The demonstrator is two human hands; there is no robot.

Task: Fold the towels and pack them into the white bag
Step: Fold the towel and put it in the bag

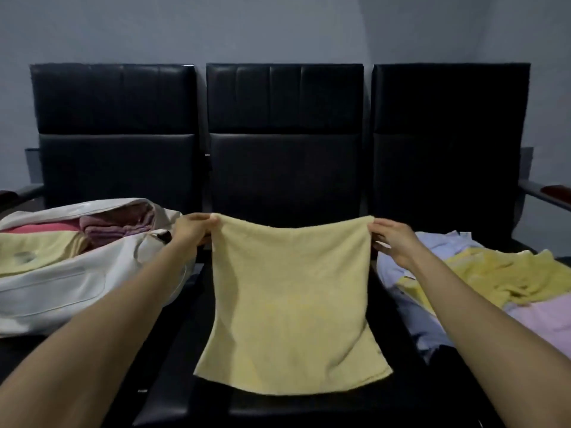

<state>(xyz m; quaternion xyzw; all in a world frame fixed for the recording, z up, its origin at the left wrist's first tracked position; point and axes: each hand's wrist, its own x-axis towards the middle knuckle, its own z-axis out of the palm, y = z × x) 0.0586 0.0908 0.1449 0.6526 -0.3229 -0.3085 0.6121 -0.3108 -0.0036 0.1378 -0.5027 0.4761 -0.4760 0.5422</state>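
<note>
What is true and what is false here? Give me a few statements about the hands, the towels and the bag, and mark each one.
1. The left hand and the right hand each pinch an upper corner of the yellow towel. True.
2. The white bag holds nothing. False: folded towels lie in it, pink, purple and yellow.
3. The pile of loose towels lies on the person's left. False: it lies on the right-hand seat; the bag is on the left.
4. The yellow towel is held up in front of black seats. True.
</note>
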